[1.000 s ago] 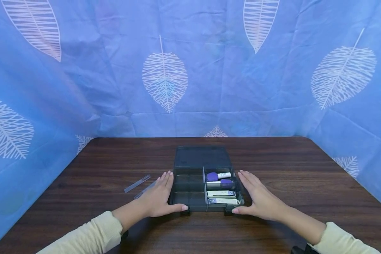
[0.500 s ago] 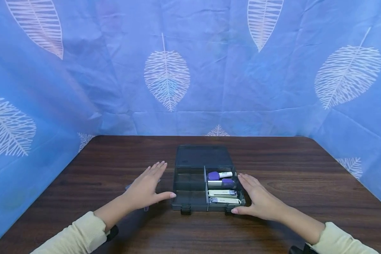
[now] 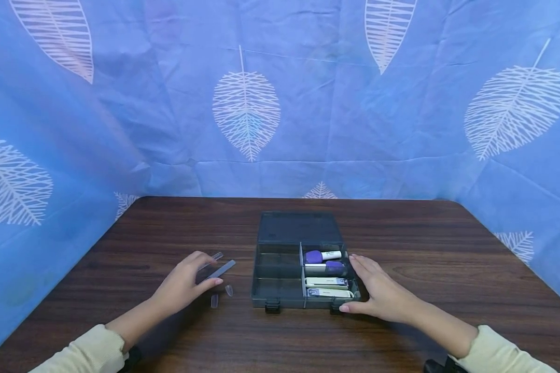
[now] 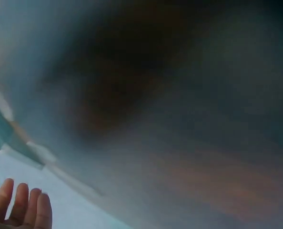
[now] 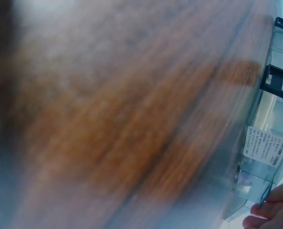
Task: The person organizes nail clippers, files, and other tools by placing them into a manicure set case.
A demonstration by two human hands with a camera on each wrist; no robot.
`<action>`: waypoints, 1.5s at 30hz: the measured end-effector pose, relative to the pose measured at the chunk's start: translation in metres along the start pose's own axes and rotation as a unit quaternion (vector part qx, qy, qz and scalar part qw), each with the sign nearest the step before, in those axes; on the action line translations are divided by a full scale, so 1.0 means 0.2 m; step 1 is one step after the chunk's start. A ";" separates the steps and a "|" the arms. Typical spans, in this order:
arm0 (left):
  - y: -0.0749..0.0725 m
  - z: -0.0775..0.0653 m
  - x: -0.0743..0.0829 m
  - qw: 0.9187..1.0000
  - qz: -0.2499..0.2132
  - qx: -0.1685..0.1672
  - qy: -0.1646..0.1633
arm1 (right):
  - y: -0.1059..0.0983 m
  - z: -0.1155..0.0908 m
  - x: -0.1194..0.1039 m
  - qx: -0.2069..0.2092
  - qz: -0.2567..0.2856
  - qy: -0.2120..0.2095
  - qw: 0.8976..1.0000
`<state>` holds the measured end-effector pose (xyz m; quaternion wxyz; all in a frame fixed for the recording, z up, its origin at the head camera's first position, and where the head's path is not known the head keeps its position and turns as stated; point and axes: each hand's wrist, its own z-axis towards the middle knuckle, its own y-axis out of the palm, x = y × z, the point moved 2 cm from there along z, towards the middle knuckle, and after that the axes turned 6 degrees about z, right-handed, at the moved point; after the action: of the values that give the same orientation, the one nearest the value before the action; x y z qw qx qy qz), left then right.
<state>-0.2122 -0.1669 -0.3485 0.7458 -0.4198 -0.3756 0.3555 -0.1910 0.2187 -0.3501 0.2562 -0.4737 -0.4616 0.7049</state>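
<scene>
Smooth plastic box (image 3: pixel 277 287), wood-grained table (image 3: pixel 401 230), creased cloth backdrop (image 3: pixel 303 114)

got one dark case (image 3: pixel 276 291) here with two latches (image 3: pixel 273 306), two purple-and-white tubes (image 3: pixel 330 256), two clippers (image 3: pixel 329 293), plus two slim strips (image 3: pixel 221 270), two little clear bits (image 3: pixel 229 291), two hands (image 3: pixel 378 291) and one table (image 3: pixel 401 233)

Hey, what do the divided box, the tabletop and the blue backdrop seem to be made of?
Divided box: likely smoky plastic, smooth; it looks see-through in the right wrist view.
Tabletop: dark wood or wood-look laminate, low sheen; streaky grain shows, but can't settle which.
Blue backdrop: probably fabric, matte; soft creases and folds cross it.
</scene>
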 end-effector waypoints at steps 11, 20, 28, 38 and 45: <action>0.03 -0.05 -0.07 0.992 -0.016 -0.069 -0.104 | -0.02 0.00 -0.01 -0.009 0.000 0.005 1.000; 0.04 -0.03 -0.07 0.989 -0.029 -0.078 -0.124 | -0.02 -0.01 -0.01 -0.017 0.006 0.006 1.000; 0.04 -0.03 -0.06 0.986 -0.025 -0.083 -0.141 | -0.03 0.00 -0.01 -0.027 0.022 0.007 0.999; 0.02 -0.02 -0.06 0.986 -0.015 -0.085 -0.141 | -0.03 0.01 -0.02 -0.029 0.024 0.004 0.999; 0.01 -0.01 -0.06 0.988 -0.031 -0.086 -0.122 | -0.03 0.01 -0.02 -0.028 0.010 0.004 1.000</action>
<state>-0.2173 -0.1764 -0.3540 0.6660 -0.4246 -0.5056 0.3472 -0.1929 0.2179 -0.3425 0.2379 -0.4882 -0.4752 0.6922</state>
